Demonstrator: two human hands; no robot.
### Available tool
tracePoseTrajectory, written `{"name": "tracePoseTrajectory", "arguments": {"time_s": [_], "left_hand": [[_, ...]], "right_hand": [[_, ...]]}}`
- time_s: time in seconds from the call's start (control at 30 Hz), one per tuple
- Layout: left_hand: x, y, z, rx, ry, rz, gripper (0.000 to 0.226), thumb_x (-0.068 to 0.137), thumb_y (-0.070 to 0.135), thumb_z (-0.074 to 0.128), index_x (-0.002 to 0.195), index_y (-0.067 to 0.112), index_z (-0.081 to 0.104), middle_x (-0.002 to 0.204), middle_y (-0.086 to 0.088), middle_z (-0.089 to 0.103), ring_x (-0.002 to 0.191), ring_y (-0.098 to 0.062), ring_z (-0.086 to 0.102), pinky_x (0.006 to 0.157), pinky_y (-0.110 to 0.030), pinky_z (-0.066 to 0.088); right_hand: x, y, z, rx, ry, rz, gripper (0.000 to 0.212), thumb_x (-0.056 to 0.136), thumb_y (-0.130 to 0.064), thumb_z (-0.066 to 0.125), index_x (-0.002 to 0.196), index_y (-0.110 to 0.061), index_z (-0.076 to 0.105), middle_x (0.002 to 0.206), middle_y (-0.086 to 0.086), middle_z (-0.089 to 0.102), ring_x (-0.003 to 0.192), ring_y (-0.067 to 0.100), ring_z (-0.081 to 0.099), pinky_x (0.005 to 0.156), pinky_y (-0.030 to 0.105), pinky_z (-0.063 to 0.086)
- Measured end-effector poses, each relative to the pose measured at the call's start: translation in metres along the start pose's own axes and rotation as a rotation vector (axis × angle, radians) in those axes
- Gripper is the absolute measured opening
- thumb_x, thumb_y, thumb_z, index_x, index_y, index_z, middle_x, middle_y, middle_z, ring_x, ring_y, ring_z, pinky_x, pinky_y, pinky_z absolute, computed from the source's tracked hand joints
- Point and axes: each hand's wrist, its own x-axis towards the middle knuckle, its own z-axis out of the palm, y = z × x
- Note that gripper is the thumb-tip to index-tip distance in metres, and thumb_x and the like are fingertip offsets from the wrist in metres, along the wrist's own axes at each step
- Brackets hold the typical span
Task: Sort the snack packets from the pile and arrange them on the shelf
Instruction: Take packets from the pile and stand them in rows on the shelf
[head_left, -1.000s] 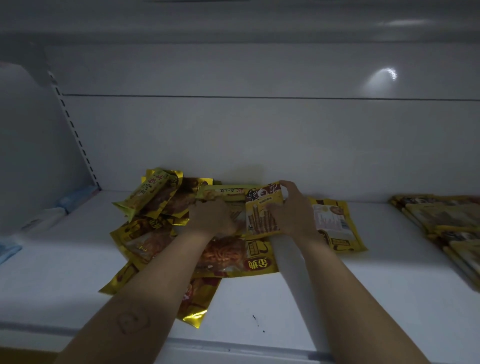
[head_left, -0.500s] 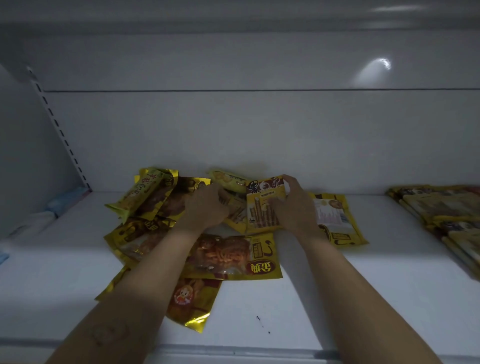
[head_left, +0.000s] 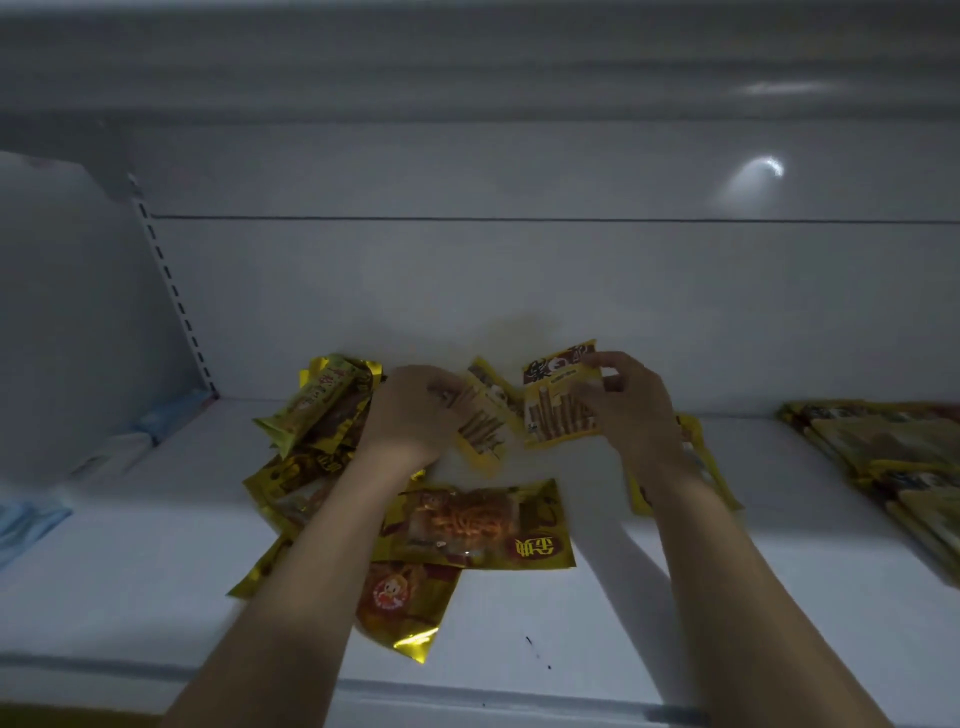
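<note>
- The right hand's fingers (head_left: 615, 366) are curled over the top right corner of a yellow stick-biscuit packet (head_left: 558, 402), with the thumb pressed on its front. The right hand (head_left: 631, 410) holds it clear of the shelf, right of centre in the frame.
- The left hand (head_left: 413, 415) grips a second stick-biscuit packet (head_left: 483, 423) by its left edge. Its fingers are bent round that edge but are blurred and partly hidden behind the knuckles.
- Half a second ago both packets overlapped between hands that were close together. They have since been drawn apart, and bare white shelf (head_left: 675, 597) shows below them.
- The right packet stands nearly upright, its long axis vertical in the frame and its dark header at the top. The left one is tilted, its long axis running from upper left to lower right, and is seen foreshortened.
- The pile (head_left: 322, 410) lies at centre left under the left forearm. An orange-window packet (head_left: 467, 525) lies flat in front of it, its print upside down.
- A yellow packet (head_left: 695, 436) is now mostly hidden behind the right wrist.
- A stack of packets (head_left: 883, 457) is cut off by the right edge.
- Blue-and-white packs (head_left: 156, 426) at far left are too dim to read.
</note>
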Motion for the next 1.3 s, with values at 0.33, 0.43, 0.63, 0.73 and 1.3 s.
{"name": "tracePoseTrajectory", "arguments": {"time_s": [0.33,0.43,0.63,0.73,1.3], "left_hand": [[-0.036,0.055,0.046,-0.412,0.028,0.033,0.039,0.082,0.005,0.077,0.120,0.012,0.069,0.118,-0.004,0.065,0.113,-0.016,0.060,0.098,-0.037,0.051],[-0.047,0.076,0.079,-0.492,-0.003,0.051,0.039,0.080,0.002,0.078,0.117,0.010,0.070,0.118,-0.005,0.067,0.113,-0.018,0.062,0.097,-0.032,0.052],[-0.076,0.128,0.148,-0.594,-0.119,0.053,0.048,0.076,0.001,0.081,0.104,0.036,0.066,0.116,0.003,0.065,0.104,-0.005,0.060,0.082,-0.028,0.057],[-0.093,0.151,0.180,-0.641,-0.204,0.049,0.058,0.074,-0.003,0.081,0.117,0.032,0.064,0.114,0.003,0.066,0.099,0.004,0.061,0.081,-0.021,0.056],[-0.145,0.222,0.304,-0.529,-0.227,0.018,0.045,0.078,0.030,0.083,0.119,0.026,0.065,0.112,0.001,0.067,0.109,-0.018,0.062,0.100,-0.040,0.050]], "right_hand": [[-0.041,0.001,-0.097,0.162,0.125,-0.044,0.026,0.090,-0.011,0.067,0.086,-0.037,0.067,0.093,-0.005,0.070,0.085,0.014,0.067,0.066,0.026,0.051],[-0.057,0.015,-0.130,0.154,0.158,-0.012,0.021,0.091,-0.013,0.066,0.088,-0.033,0.066,0.094,-0.008,0.067,0.087,0.012,0.064,0.061,0.019,0.046],[-0.084,0.038,-0.215,0.145,0.181,0.054,0.026,0.093,-0.011,0.063,0.110,-0.031,0.066,0.115,-0.002,0.067,0.104,0.014,0.063,0.076,0.023,0.047],[-0.100,0.047,-0.253,0.124,0.238,0.063,0.029,0.095,-0.009,0.061,0.113,-0.030,0.065,0.116,-0.003,0.066,0.098,0.009,0.064,0.068,0.018,0.049],[-0.125,0.108,-0.397,0.038,0.347,0.109,0.046,0.097,-0.007,0.055,0.140,-0.023,0.052,0.135,-0.012,0.051,0.126,0.006,0.043,0.103,0.032,0.041]]}}
